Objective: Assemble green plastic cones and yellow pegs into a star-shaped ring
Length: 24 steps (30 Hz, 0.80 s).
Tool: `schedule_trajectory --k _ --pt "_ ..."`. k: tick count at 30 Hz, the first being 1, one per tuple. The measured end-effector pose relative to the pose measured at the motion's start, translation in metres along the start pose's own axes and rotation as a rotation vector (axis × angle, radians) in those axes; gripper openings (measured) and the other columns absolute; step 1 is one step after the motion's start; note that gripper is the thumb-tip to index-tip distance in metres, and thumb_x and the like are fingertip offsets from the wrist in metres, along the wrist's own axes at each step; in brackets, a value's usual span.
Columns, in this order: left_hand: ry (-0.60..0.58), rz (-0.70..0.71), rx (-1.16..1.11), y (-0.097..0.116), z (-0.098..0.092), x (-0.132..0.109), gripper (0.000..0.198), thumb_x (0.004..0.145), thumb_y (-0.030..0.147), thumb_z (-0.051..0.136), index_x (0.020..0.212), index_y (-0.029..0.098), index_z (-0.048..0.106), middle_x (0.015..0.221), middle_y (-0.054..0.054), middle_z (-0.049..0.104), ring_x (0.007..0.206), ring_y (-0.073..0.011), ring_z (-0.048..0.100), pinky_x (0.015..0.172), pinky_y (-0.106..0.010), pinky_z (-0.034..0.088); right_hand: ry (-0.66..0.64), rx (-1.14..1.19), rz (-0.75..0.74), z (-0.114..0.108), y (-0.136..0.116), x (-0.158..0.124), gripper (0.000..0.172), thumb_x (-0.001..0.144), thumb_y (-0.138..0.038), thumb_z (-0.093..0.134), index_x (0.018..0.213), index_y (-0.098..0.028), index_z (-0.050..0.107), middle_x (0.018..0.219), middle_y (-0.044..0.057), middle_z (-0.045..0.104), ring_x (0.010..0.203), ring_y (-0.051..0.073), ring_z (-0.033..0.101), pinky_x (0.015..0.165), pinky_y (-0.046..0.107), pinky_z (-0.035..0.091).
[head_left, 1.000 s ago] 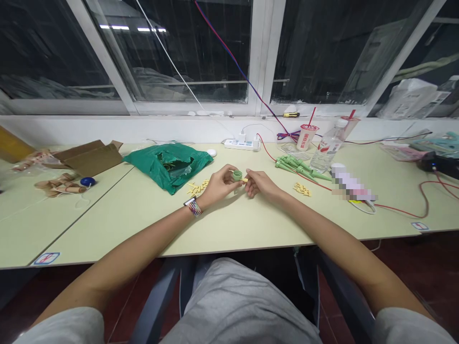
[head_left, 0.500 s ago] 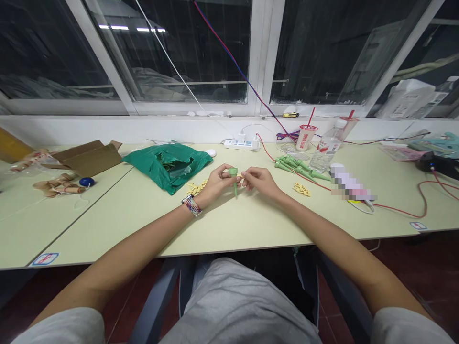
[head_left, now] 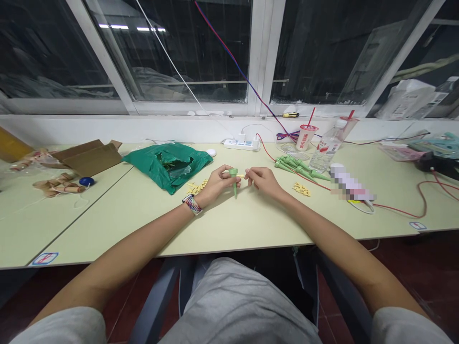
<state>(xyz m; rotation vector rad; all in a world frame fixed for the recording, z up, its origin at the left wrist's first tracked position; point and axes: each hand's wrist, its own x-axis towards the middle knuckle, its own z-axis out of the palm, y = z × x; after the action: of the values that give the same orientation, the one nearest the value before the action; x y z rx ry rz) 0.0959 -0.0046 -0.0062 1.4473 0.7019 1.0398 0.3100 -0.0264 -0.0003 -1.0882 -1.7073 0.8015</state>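
My left hand [head_left: 219, 184] is closed around a green plastic spike [head_left: 234, 185] with a wide round top, its pointed end aimed down over the table. A small yellow peg [head_left: 240, 176] sticks out from the spike's side toward the right. Just right of the peg, my right hand [head_left: 263, 181] is apart from it, fingers loosely bent and spread a little, with nothing visible in them. Partly behind my left wrist lies a pile of yellow pegs [head_left: 195, 187]. Another group of small yellow pieces [head_left: 301, 189] is right of my right hand. Several green spikes [head_left: 299, 166] lie together beyond it.
A torn green plastic bag [head_left: 154, 165] lies back left, near a cardboard box [head_left: 89, 160] and wooden toy pieces with a blue ball [head_left: 86, 181]. At the back stand a power strip [head_left: 240, 145], a paper cup [head_left: 306, 138] and a water bottle [head_left: 325, 148]. A red cable [head_left: 398, 208] crosses the right side.
My right hand has let go of the yellow peg and drawn back slightly to the right. The peg stays at the spike's side, and my left hand keeps its hold.
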Motion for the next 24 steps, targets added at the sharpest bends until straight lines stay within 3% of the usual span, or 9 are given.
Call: schedule_trajectory --k 3,8,12,14,18,24 --pt "-0.001 -0.007 -0.006 0.0 0.0 -0.001 0.047 0.074 0.04 0.094 0.102 0.019 0.063 0.087 -0.002 0.075 0.079 -0.0189 0.075 0.082 -0.036 0.061 -0.013 -0.03 -0.081 0.001 0.001 -0.001 0.035 0.09 -0.055 0.071 0.091 -0.02 0.072 0.078 0.001 0.072 0.057 0.012 0.052 0.059 0.027 0.04" --pt "-0.047 -0.007 -0.023 0.0 0.002 -0.002 0.045 0.077 0.04 0.093 0.103 0.019 0.062 0.088 -0.003 0.076 0.079 -0.0187 0.075 0.083 -0.037 0.06 -0.065 -0.137 -0.096 0.0 0.003 -0.003 0.045 0.104 -0.054 0.049 0.08 -0.02 0.066 0.07 0.001 0.068 0.06 0.014 0.053 0.063 0.028 0.039" --pt "-0.05 -0.007 -0.018 0.001 0.003 -0.002 0.047 0.076 0.04 0.094 0.104 0.02 0.061 0.086 -0.002 0.075 0.08 -0.0192 0.076 0.083 -0.036 0.061 -0.094 -0.179 -0.198 0.002 0.003 -0.004 0.029 0.101 -0.049 0.059 0.092 -0.022 0.065 0.08 0.0 0.071 0.062 0.014 0.05 0.063 0.028 0.036" --pt "-0.043 0.014 0.016 0.002 0.005 -0.002 0.049 0.075 0.042 0.094 0.104 0.02 0.061 0.085 -0.002 0.075 0.08 -0.0194 0.076 0.083 -0.037 0.061 -0.083 -0.199 -0.217 0.004 0.003 -0.005 0.033 0.104 -0.049 0.055 0.086 -0.022 0.063 0.074 -0.001 0.068 0.064 0.015 0.051 0.064 0.029 0.037" --pt "0.021 0.072 0.087 0.006 0.008 -0.003 0.054 0.072 0.042 0.096 0.105 0.021 0.06 0.084 -0.001 0.075 0.076 -0.0189 0.075 0.079 -0.036 0.06 -0.063 -0.113 -0.113 0.008 0.002 -0.008 0.048 0.108 -0.057 0.043 0.077 -0.024 0.057 0.062 -0.002 0.058 0.058 0.016 0.052 0.063 0.03 0.04" --pt "-0.079 -0.069 -0.09 0.009 0.01 -0.005 0.046 0.073 0.039 0.095 0.096 0.019 0.06 0.086 -0.001 0.072 0.076 -0.016 0.072 0.078 -0.032 0.057 -0.063 -0.101 -0.186 0.008 -0.002 -0.01 0.033 0.103 -0.055 0.056 0.09 -0.024 0.06 0.069 -0.003 0.062 0.061 0.015 0.052 0.063 0.029 0.04"
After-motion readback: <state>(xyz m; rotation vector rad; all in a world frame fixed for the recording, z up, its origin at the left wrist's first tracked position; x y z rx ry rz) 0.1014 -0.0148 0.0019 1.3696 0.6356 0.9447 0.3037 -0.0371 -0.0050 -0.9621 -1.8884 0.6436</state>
